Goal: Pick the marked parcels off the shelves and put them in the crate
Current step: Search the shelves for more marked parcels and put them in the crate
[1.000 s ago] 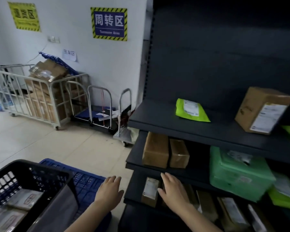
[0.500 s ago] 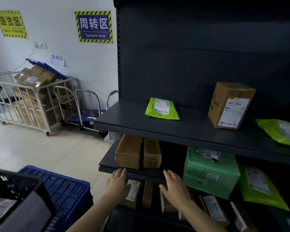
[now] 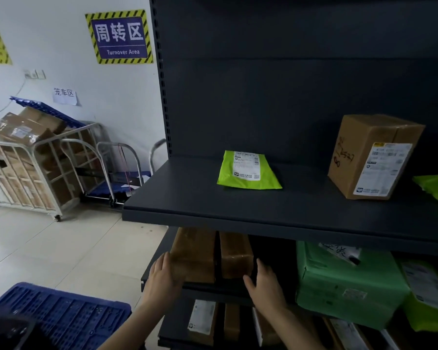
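Two brown taped parcels stand side by side on the middle shelf: a wider one (image 3: 194,253) and a narrower one (image 3: 235,256). My left hand (image 3: 163,276) lies flat against the left side of the wider parcel, fingers apart. My right hand (image 3: 263,284) is open at the right side of the narrower parcel, thumb near its lower corner. Neither hand grips anything. On the upper shelf (image 3: 238,215) lie a lime-green mailer (image 3: 247,170) and a cardboard box (image 3: 372,157) with handwriting on its side. The black crate's corner (image 3: 8,332) shows at bottom left.
A blue pallet (image 3: 61,314) lies on the floor to my left. A green wrapped parcel (image 3: 344,284) and lime bags (image 3: 427,294) fill the middle shelf's right. Several small parcels (image 3: 202,322) stand on the bottom shelf. A metal cage cart (image 3: 23,168) and trolleys (image 3: 116,173) stand by the wall.
My view has swung right and closer to the shelves. Both hands rose from the bottom shelf's parcels to either side of the two brown parcels on the middle shelf. The crate has slid almost out of view.
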`<state>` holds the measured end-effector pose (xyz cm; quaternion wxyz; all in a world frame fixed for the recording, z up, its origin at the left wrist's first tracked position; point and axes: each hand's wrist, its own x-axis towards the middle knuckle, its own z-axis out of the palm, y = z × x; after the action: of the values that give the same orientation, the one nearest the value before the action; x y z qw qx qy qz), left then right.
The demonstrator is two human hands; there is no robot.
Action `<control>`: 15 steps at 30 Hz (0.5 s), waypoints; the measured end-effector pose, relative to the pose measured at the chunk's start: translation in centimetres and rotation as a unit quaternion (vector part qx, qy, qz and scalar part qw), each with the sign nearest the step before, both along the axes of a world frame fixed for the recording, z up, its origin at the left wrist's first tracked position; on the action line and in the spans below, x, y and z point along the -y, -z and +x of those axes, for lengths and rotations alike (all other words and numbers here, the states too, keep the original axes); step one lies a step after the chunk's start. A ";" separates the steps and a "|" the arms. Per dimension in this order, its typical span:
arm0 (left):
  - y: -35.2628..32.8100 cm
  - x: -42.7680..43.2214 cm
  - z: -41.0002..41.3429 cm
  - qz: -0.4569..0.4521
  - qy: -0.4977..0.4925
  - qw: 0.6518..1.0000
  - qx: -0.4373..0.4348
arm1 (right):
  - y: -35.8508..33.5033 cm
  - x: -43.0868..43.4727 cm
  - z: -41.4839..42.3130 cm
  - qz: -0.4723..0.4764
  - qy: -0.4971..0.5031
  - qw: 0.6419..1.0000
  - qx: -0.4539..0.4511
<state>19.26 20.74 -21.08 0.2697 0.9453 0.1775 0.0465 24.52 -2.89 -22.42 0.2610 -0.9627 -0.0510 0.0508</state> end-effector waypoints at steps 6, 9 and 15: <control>1.3 -2.2 4.2 -0.118 -0.047 0.992 0.004 | 1.9 -2.1 2.6 0.051 0.040 0.998 -0.008; 1.7 -2.1 4.8 -0.168 -0.040 0.985 0.016 | 2.5 -3.0 2.7 0.078 0.038 0.996 0.005; 1.5 -1.4 4.1 -0.208 -0.038 0.976 0.052 | 2.1 -3.6 1.1 0.101 0.063 0.992 0.048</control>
<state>23.32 22.19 -22.56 0.4671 0.8574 0.2051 0.0680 25.65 0.75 -24.49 0.3565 -0.9341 -0.0080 -0.0175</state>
